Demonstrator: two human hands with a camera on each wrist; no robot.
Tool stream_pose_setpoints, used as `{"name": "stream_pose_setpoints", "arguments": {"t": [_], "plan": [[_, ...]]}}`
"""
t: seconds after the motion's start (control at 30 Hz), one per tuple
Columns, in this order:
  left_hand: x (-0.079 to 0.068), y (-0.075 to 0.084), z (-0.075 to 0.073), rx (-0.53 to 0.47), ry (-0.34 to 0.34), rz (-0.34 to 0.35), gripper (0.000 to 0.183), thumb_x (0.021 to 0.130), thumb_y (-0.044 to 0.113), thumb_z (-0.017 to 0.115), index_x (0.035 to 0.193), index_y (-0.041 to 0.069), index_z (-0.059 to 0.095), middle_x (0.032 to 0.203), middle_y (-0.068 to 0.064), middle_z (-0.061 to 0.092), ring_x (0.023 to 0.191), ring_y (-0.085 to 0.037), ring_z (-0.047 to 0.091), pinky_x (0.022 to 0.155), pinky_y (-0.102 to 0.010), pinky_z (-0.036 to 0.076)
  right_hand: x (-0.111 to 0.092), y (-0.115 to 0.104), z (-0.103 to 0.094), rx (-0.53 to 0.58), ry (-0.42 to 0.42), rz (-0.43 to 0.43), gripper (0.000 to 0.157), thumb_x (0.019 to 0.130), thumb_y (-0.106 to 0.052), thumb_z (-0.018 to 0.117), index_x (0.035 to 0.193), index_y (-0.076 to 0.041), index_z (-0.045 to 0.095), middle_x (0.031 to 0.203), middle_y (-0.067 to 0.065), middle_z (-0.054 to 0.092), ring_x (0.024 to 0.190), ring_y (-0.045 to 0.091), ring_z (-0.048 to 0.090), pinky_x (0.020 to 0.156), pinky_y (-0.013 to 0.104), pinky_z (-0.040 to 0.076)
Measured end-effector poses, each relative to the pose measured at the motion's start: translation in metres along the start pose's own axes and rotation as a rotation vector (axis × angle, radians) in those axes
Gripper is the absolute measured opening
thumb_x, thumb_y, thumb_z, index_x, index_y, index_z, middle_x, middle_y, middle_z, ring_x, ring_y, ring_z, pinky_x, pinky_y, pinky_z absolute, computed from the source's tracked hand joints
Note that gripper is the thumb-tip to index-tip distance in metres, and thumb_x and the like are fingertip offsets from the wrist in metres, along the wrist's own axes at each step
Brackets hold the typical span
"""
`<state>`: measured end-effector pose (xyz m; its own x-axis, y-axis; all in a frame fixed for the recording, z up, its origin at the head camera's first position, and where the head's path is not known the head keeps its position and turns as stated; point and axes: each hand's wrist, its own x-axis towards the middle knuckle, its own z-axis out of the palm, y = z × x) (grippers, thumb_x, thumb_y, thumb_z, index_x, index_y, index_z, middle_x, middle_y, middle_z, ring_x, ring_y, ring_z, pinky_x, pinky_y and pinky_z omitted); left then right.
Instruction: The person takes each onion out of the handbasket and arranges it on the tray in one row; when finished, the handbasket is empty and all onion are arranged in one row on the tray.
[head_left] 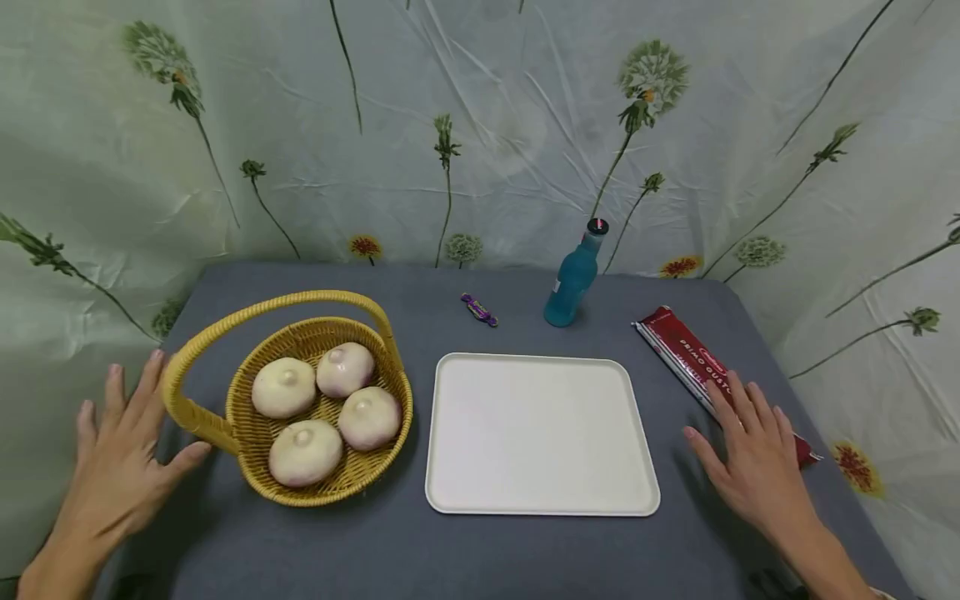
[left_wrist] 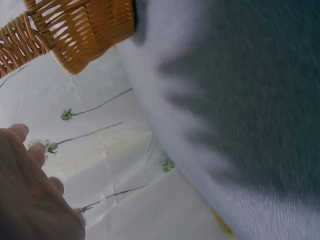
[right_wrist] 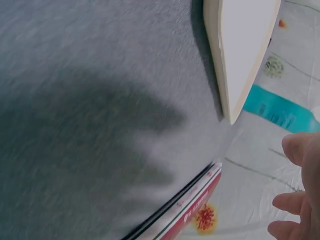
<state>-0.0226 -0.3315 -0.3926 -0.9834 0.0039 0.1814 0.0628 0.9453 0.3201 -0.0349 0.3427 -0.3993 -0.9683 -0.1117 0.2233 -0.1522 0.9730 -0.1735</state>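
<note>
My left hand (head_left: 123,471) is spread with straight fingers beside the yellow wicker basket (head_left: 247,467), holding nothing. Several pale, purple-tinged round bulbs, onion- or turnip-like (head_left: 303,452), lie inside that basket, whose handle arches over its left and back side. On the right, my right hand (head_left: 757,467) hovers, fingers extended, over the lower end of a long red packet (head_left: 686,354) marked "PRIMO GUSTO"; its shadow falls on the cloth. Between the hands lies a white rectangular tray (head_left: 540,433). In the left wrist view, the basket (left_wrist: 90,30) appears apart from the fingers.
Behind the tray, a blue bottle (head_left: 573,283) with a dark cap stands upright. A small purple wrapped candy (head_left: 479,310) lies left of it. Grey cloth (head_left: 510,558) covers the table, and a dandelion-patterned curtain (head_left: 510,192) hangs along its back and sides.
</note>
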Motion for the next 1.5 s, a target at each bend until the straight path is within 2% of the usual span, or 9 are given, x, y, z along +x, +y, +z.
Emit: {"name": "stream_pose_setpoints", "arguments": {"t": [0.27, 0.47, 0.73, 0.8, 0.87, 0.93, 1.0, 1.27, 1.5], "plan": [[0.005, -0.002, 0.008, -0.215, -0.008, 0.052, 0.111, 0.086, 0.051, 0.072, 0.163, 0.025, -0.004, 0.170, -0.001, -0.007, 0.152, -0.036, -0.022, 0.111, -0.070, -0.015, 0.011, -0.012, 0.007, 0.047, 0.042, -0.047, 0.074, 0.096, -0.034, 0.065, 0.156, -0.005, 0.033, 0.164, 0.023, 0.019, 0.153, 0.042, 0.010, 0.119, 0.063, 0.002], [0.006, -0.001, 0.013, -0.415, -0.084, 0.058, 0.122, 0.079, 0.036, 0.084, 0.162, 0.029, -0.004, 0.168, -0.007, -0.015, 0.150, -0.036, -0.023, 0.106, -0.078, -0.010, 0.017, -0.023, 0.014, 0.062, 0.052, -0.064, 0.076, 0.092, -0.032, 0.068, 0.155, -0.005, 0.036, 0.163, 0.024, 0.023, 0.151, 0.043, 0.014, 0.119, 0.064, 0.004], [0.019, 0.010, 0.016, -0.701, -0.165, 0.222, 0.118, 0.073, 0.016, 0.088, 0.163, 0.022, 0.012, 0.170, 0.004, -0.002, 0.151, 0.001, -0.005, 0.110, -0.072, -0.010, 0.028, -0.047, 0.018, 0.090, 0.027, -0.075, 0.075, 0.090, -0.030, 0.071, 0.153, -0.004, 0.040, 0.163, 0.024, 0.024, 0.152, 0.042, 0.014, 0.119, 0.065, 0.006], [0.022, 0.011, 0.017, -0.767, -0.206, 0.232, 0.113, 0.076, 0.011, 0.085, 0.163, 0.021, 0.013, 0.170, 0.004, -0.004, 0.151, 0.002, -0.003, 0.116, -0.065, -0.008, 0.031, -0.053, 0.019, 0.102, 0.022, -0.082, 0.075, 0.090, -0.030, 0.071, 0.153, -0.005, 0.040, 0.163, 0.023, 0.024, 0.151, 0.042, 0.015, 0.119, 0.065, 0.007], [0.023, 0.010, 0.019, -0.816, -0.234, 0.241, 0.110, 0.078, 0.006, 0.083, 0.163, 0.018, 0.014, 0.170, 0.003, -0.005, 0.151, 0.002, 0.001, 0.123, -0.044, 0.003, 0.035, -0.059, 0.019, 0.110, 0.018, -0.087, 0.075, 0.090, -0.031, 0.071, 0.153, -0.005, 0.040, 0.164, 0.021, 0.023, 0.151, 0.042, 0.015, 0.119, 0.065, 0.007], [0.024, 0.010, 0.020, -0.856, -0.255, 0.254, 0.109, 0.079, 0.003, 0.081, 0.163, 0.016, 0.013, 0.170, 0.001, -0.006, 0.152, 0.001, 0.002, 0.117, -0.020, 0.013, 0.039, -0.064, 0.020, 0.113, 0.011, -0.090, 0.076, 0.090, -0.032, 0.071, 0.154, -0.006, 0.040, 0.164, 0.020, 0.022, 0.151, 0.042, 0.015, 0.118, 0.066, 0.009], [0.025, 0.010, 0.021, -0.885, -0.271, 0.272, 0.109, 0.080, 0.001, 0.080, 0.163, 0.013, 0.011, 0.170, 0.000, -0.008, 0.152, -0.001, 0.001, 0.105, -0.006, 0.019, 0.042, -0.068, 0.021, 0.118, 0.011, -0.096, 0.076, 0.089, -0.032, 0.071, 0.154, -0.007, 0.040, 0.165, 0.020, 0.021, 0.151, 0.043, 0.015, 0.118, 0.066, 0.008], [0.025, 0.011, 0.030, -0.979, -0.282, 0.324, 0.114, 0.075, -0.010, 0.079, 0.162, 0.008, 0.007, 0.169, 0.000, -0.014, 0.153, -0.004, -0.007, 0.108, -0.007, 0.016, 0.049, -0.089, 0.028, 0.148, 0.022, -0.137, 0.076, 0.090, -0.030, 0.072, 0.154, -0.005, 0.039, 0.164, 0.020, 0.024, 0.150, 0.043, 0.017, 0.116, 0.066, 0.014], [0.022, 0.010, 0.037, -0.946, -0.274, 0.314, 0.121, 0.069, -0.011, 0.082, 0.163, 0.009, 0.007, 0.169, -0.001, -0.013, 0.153, -0.001, -0.005, 0.107, -0.007, 0.015, 0.057, -0.111, 0.031, 0.180, -0.004, -0.178, 0.074, 0.094, -0.035, 0.068, 0.155, -0.007, 0.037, 0.164, 0.018, 0.025, 0.149, 0.044, 0.021, 0.114, 0.067, 0.019]]}}
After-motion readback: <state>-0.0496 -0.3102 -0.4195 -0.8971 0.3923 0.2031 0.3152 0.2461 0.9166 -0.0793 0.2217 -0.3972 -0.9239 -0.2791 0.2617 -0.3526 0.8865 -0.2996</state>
